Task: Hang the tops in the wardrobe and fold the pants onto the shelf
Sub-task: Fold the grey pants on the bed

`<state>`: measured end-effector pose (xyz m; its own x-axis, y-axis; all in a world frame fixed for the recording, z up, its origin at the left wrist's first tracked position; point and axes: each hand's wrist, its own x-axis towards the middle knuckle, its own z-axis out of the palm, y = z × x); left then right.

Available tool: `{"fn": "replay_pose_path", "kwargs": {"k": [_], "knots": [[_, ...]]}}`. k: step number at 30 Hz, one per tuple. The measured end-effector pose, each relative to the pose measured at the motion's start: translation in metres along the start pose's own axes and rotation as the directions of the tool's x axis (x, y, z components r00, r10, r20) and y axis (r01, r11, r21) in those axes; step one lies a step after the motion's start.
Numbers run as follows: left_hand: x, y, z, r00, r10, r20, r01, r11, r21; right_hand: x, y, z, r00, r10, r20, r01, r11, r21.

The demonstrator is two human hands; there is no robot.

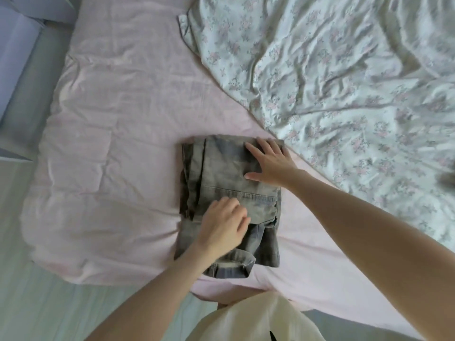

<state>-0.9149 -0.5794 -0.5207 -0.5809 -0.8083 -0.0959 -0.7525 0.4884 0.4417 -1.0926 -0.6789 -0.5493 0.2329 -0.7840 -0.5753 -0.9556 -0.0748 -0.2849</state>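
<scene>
Folded grey jeans (226,183) lie on the pink sheet (110,119) near the bed's front edge, waistband end toward the person. Right hand (269,161) lies flat on the far right corner of the jeans, fingers spread and straight, pressing down, gripping nothing. Left hand (222,225) rests on the near left part, fingers loosely bent on the fabric; cannot tell if it pinches any cloth. Floral duvet (344,82) is bunched to the right, its edge just beside the jeans.
</scene>
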Motion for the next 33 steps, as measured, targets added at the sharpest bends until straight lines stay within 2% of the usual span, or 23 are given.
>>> {"fn": "replay_pose_path", "kwargs": {"k": [3, 5, 7, 9, 10, 13, 14, 15, 17, 18, 20, 21, 23, 25, 27, 28, 31, 33], "knots": [[-0.03, 0.011, 0.022, 0.969, 0.063, 0.24, -0.077, 0.996, 0.049, -0.004, 0.002, 0.015, 0.998, 0.067, 0.011, -0.067, 0.991, 0.119], [-0.045, 0.013, 0.028, 0.905, 0.006, 0.426, -0.039, 0.997, 0.069, -0.007, -0.001, 0.017, 0.996, 0.087, -0.004, -0.086, 0.988, 0.131], [-0.051, 0.012, 0.03, 0.867, -0.012, 0.499, -0.034, 0.996, 0.083, -0.009, -0.004, 0.019, 0.994, 0.107, -0.028, -0.103, 0.988, 0.114], [-0.054, 0.018, 0.024, 0.868, 0.07, 0.491, -0.103, 0.994, 0.042, -0.013, -0.008, 0.023, 0.992, 0.122, -0.037, -0.119, 0.99, 0.082], [-0.056, 0.021, 0.021, 0.884, 0.122, 0.451, -0.141, 0.99, 0.01, -0.015, -0.01, 0.026, 0.991, 0.128, -0.047, -0.125, 0.99, 0.063], [-0.057, 0.025, 0.012, 0.947, 0.246, 0.207, -0.246, 0.969, -0.028, -0.025, -0.016, 0.034, 0.987, 0.137, -0.082, -0.137, 0.991, -0.002], [-0.056, 0.025, 0.01, 0.949, 0.27, 0.164, -0.269, 0.963, -0.026, -0.029, -0.017, 0.037, 0.986, 0.138, -0.092, -0.14, 0.99, -0.01], [-0.053, 0.026, 0.006, 0.939, 0.293, 0.18, -0.293, 0.956, -0.027, -0.032, -0.019, 0.039, 0.985, 0.139, -0.101, -0.14, 0.99, -0.012], [-0.051, 0.029, -0.001, 0.872, 0.355, 0.337, -0.379, 0.925, 0.007, -0.037, -0.022, 0.042, 0.985, 0.132, -0.115, -0.134, 0.991, -0.009], [-0.054, 0.029, 0.0, 0.805, 0.37, 0.463, -0.414, 0.91, -0.007, -0.039, -0.022, 0.043, 0.985, 0.129, -0.113, -0.132, 0.991, -0.016], [-0.054, 0.023, 0.003, 0.644, 0.316, 0.697, -0.394, 0.918, -0.053, -0.041, -0.02, 0.039, 0.986, 0.118, -0.114, -0.122, 0.992, -0.022], [-0.05, 0.019, 0.0, 0.632, 0.275, 0.724, -0.359, 0.933, -0.042, -0.04, -0.018, 0.036, 0.987, 0.109, -0.119, -0.112, 0.994, -0.013], [-0.033, 0.005, -0.005, 0.783, 0.231, 0.578, -0.294, 0.956, 0.016, -0.036, -0.012, 0.025, 0.986, 0.086, -0.142, -0.084, 0.996, 0.024], [-0.009, -0.016, -0.008, 0.939, 0.169, 0.299, -0.208, 0.972, 0.106, -0.029, -0.003, 0.014, 0.983, 0.072, -0.167, -0.062, 0.996, 0.064], [0.016, -0.038, -0.009, 0.997, 0.07, 0.035, -0.076, 0.978, 0.195, -0.018, 0.006, 0.004, 0.984, 0.064, -0.166, -0.052, 0.996, 0.077], [0.027, -0.049, -0.01, 1.0, -0.002, -0.001, 0.002, 0.976, 0.217, -0.011, 0.01, 0.0, 0.989, 0.057, -0.135, -0.047, 0.996, 0.08], [0.065, -0.079, -0.012, 0.952, -0.253, 0.172, 0.21, 0.949, 0.234, 0.012, 0.02, -0.013, 0.998, 0.026, 0.05, -0.031, 0.994, 0.104], [0.096, -0.096, -0.014, 0.893, -0.325, 0.31, 0.254, 0.935, 0.25, 0.026, 0.027, -0.019, 0.984, 0.056, 0.168, -0.092, 0.972, 0.216]]}}
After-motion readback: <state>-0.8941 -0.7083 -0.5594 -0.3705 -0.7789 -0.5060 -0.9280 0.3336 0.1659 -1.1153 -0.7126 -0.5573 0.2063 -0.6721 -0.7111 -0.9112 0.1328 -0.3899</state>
